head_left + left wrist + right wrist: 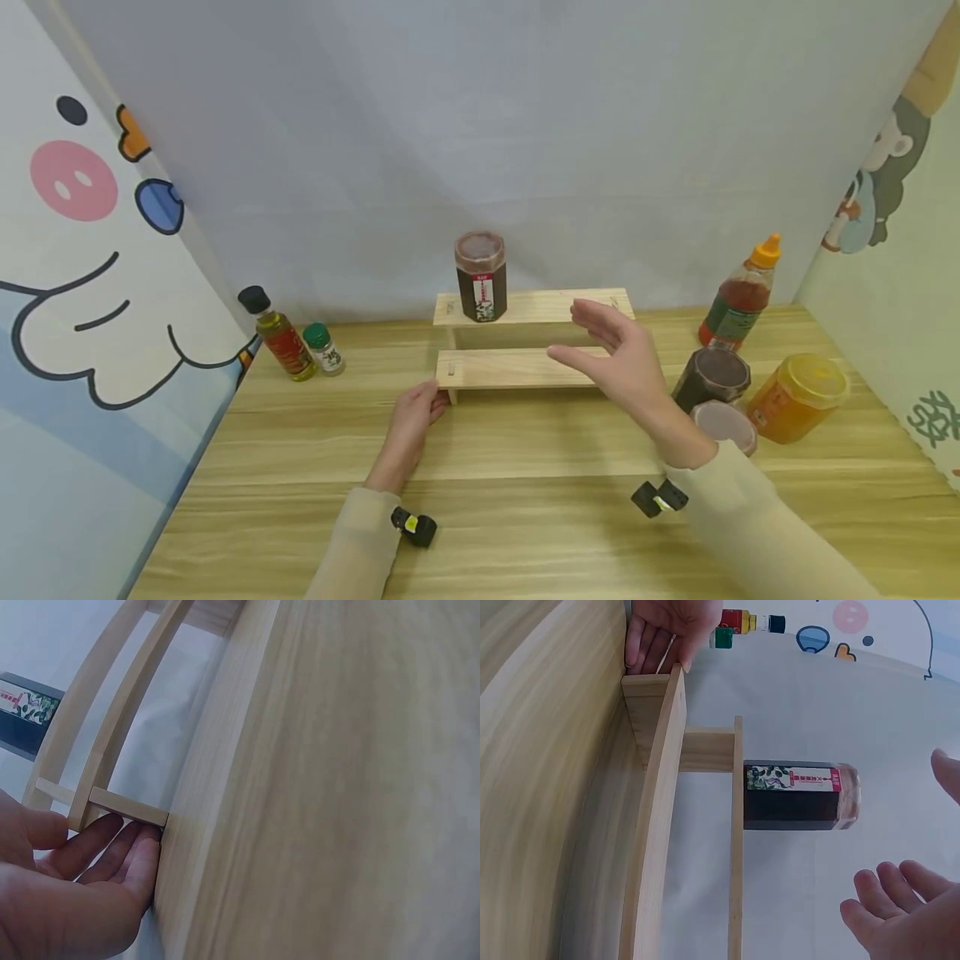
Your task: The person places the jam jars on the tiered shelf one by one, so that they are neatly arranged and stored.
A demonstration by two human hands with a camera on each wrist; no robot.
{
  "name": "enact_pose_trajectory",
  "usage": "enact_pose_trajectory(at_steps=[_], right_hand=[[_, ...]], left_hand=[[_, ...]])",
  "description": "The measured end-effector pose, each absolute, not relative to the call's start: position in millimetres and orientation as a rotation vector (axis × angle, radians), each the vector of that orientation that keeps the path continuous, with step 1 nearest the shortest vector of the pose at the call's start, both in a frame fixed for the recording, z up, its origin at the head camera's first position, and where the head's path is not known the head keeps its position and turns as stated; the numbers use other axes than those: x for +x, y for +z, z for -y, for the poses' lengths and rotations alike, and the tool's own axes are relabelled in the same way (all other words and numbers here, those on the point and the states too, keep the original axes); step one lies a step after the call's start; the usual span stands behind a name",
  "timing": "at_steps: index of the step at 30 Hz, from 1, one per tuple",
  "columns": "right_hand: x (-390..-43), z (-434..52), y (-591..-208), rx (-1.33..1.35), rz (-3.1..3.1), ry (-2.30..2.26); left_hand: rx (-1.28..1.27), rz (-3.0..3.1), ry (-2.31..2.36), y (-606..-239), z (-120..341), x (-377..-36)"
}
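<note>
A two-step wooden shelf (517,369) stands on the table near the back wall. My left hand (411,417) grips its left end low down. In the left wrist view, the thumb (46,828) lies at the board's edge and the fingertips (105,825) bend against the side support. On the upper step, toward the left, stands a dark jar (481,279) with a white and red label. My right hand (626,362) hovers over the shelf's right part, thumb and fingers spread apart with nothing between them. From the right wrist, that hand (915,915) appears beyond the jar's lid, apart from it.
At the left stand an oil bottle (288,346) with a black cap and a small green-capped shaker (325,350). To the right are a red sauce bottle (738,304), a dark jar (711,379), an amber jar (798,400) and a pale-lidded jar (723,423) partly behind my right wrist.
</note>
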State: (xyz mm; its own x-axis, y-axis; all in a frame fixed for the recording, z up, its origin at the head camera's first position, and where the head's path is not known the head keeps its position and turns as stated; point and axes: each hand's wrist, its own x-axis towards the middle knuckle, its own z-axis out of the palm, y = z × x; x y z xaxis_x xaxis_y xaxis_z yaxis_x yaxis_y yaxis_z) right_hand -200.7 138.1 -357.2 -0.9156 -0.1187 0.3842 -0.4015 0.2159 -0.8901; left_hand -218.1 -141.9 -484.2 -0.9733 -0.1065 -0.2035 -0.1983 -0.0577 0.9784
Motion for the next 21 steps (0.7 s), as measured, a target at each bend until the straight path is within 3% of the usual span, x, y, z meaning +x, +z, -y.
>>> enact_pose_trajectory(at_steps=[21], right_hand=[[-164,-211,-351,0.308,2.312,1.648]], left_hand=[[-0.335,-2.094,2.204,-482,142,-217]])
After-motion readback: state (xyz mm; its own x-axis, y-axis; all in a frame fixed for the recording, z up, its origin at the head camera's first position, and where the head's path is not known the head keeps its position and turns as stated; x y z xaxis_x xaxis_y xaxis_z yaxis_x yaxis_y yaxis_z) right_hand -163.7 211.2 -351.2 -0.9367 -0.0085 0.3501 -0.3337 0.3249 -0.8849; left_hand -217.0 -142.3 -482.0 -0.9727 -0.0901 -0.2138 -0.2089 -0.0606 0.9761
